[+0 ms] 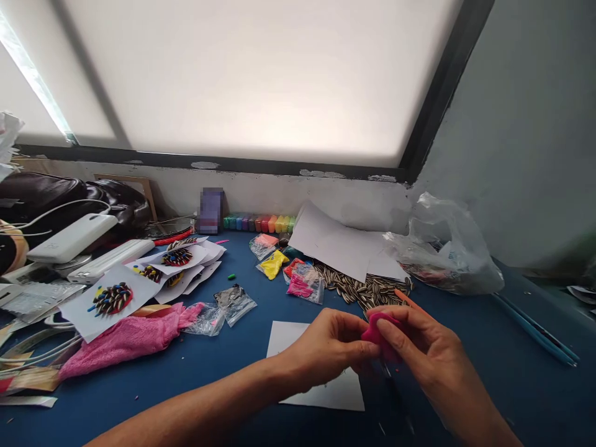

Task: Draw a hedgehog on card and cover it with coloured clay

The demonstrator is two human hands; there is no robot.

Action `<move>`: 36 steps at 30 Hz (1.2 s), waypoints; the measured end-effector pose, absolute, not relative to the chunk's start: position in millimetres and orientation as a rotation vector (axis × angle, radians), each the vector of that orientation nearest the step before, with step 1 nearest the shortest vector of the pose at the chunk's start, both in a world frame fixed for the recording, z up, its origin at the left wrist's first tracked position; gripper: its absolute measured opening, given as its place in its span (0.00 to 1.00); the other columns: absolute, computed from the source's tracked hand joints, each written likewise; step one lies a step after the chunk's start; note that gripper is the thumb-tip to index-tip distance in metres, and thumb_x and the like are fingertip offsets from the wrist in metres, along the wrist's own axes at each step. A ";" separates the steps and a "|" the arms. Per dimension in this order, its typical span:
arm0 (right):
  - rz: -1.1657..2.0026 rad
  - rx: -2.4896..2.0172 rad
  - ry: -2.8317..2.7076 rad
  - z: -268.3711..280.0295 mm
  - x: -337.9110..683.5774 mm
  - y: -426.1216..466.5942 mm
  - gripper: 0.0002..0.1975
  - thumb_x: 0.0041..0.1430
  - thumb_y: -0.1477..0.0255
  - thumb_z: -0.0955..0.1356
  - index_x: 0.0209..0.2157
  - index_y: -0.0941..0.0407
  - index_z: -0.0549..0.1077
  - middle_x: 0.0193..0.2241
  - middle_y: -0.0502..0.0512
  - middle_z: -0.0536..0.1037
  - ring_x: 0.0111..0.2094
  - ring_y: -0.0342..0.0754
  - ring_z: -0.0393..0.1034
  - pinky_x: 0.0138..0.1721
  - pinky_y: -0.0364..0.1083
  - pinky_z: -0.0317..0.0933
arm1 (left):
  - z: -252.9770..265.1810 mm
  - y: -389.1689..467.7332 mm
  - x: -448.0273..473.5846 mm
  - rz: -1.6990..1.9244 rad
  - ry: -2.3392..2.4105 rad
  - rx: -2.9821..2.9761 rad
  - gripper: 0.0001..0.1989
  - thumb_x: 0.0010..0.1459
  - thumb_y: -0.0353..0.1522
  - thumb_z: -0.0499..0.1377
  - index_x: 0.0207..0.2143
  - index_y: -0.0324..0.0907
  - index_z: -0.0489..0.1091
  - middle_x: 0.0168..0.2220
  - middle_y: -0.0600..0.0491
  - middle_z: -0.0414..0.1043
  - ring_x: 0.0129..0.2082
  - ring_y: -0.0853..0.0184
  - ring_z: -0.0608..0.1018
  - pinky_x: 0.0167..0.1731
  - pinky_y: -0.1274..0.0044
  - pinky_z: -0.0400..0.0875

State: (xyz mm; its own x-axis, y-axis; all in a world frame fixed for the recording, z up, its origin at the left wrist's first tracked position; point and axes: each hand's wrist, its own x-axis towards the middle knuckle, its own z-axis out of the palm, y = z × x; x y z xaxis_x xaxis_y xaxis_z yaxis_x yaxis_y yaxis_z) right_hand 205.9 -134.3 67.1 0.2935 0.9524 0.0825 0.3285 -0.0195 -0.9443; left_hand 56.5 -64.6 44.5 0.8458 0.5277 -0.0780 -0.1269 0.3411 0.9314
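Between my two hands is a flattened piece of deep pink modelling clay (388,335). The thumb and fingers of my left hand (328,341) pinch its left edge. My right hand (428,344) grips the other side, thumb across the front. Below my left hand lies a white sheet of paper (321,397), partly covered by the hand, with a few dark marks on it. Just behind the hands spreads a heap of striped sunflower seeds (347,288). An orange stick-like thing (414,304) shows behind my right hand.
Small bags hold yellow clay (273,265) and pink clay (300,285). At left are a pink cloth (125,341), seed-covered paper pieces (112,299) and white power banks (72,238). Coloured clay blocks (261,223) line the wall. A plastic bag (451,254) and blue tool (535,332) lie right.
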 end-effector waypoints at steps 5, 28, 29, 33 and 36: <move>0.813 -1.544 -1.232 63.0 205.1 -134.5 0.18 0.53 0.53 0.71 0.33 0.54 0.80 0.38 0.56 0.81 0.33 0.49 0.77 0.30 0.42 0.72 | 44.7 -63.6 55.3 0.490 0.331 1.142 0.15 0.51 0.39 0.67 0.36 0.35 0.78 0.32 0.50 0.76 0.34 0.69 0.76 0.44 0.76 0.67; 0.769 -1.602 -1.283 70.7 203.8 -132.8 0.21 0.53 0.50 0.69 0.34 0.54 0.78 0.31 0.55 0.82 0.34 0.52 0.77 0.37 0.48 0.72 | 47.0 -50.3 53.6 0.664 0.550 1.143 0.23 0.48 0.46 0.67 0.32 0.33 0.74 0.27 0.49 0.74 0.27 0.70 0.73 0.30 0.77 0.64; 0.728 -1.622 -1.269 71.6 203.3 -132.9 0.21 0.52 0.49 0.69 0.33 0.54 0.78 0.29 0.55 0.81 0.31 0.52 0.77 0.35 0.47 0.73 | 48.3 -50.4 53.5 0.670 0.554 1.132 0.23 0.48 0.46 0.67 0.33 0.33 0.74 0.27 0.49 0.74 0.27 0.70 0.74 0.31 0.77 0.65; 0.609 -1.637 -1.292 71.6 203.5 -134.3 0.18 0.53 0.52 0.69 0.26 0.52 0.78 0.35 0.55 0.81 0.35 0.52 0.77 0.34 0.46 0.72 | 52.2 -51.7 53.5 0.656 0.535 1.058 0.22 0.42 0.41 0.71 0.34 0.33 0.75 0.28 0.50 0.75 0.27 0.70 0.74 0.31 0.78 0.65; 0.564 -1.637 -1.329 68.8 204.1 -135.9 0.17 0.56 0.53 0.68 0.29 0.52 0.79 0.39 0.55 0.80 0.39 0.53 0.76 0.38 0.46 0.72 | 53.2 -52.8 53.9 0.643 0.538 1.027 0.21 0.37 0.37 0.73 0.30 0.33 0.74 0.26 0.50 0.74 0.26 0.71 0.74 0.31 0.78 0.66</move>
